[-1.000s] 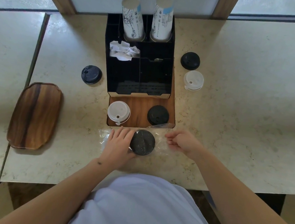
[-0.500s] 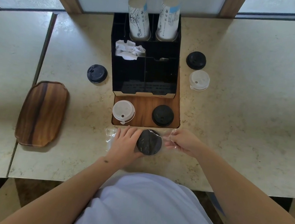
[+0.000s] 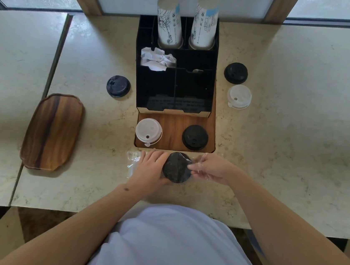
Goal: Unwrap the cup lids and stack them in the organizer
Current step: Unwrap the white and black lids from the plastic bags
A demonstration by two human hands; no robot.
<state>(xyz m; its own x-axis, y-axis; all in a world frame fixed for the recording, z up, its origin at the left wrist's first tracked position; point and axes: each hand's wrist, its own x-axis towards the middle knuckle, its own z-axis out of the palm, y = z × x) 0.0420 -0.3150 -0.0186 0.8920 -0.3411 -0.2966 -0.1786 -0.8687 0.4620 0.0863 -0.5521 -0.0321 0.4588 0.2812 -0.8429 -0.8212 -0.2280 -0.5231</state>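
A stack of black lids in clear plastic wrap lies on the counter just in front of the organizer. My left hand grips the stack from its left side. My right hand pinches the wrap at the stack's right end. The black organizer stands behind on a wooden base. On that base sit a white lid stack at the left and a black lid stack at the right.
Loose lids lie on the counter: a black one left of the organizer, a black one and a white one to its right. Two paper cup stacks stand in the organizer's back. Crumpled paper fills one compartment. A wooden tray lies far left.
My right hand has moved left, closer to the wrapped stack, and now pinches the wrap at its right end. My left hand stays on the stack.
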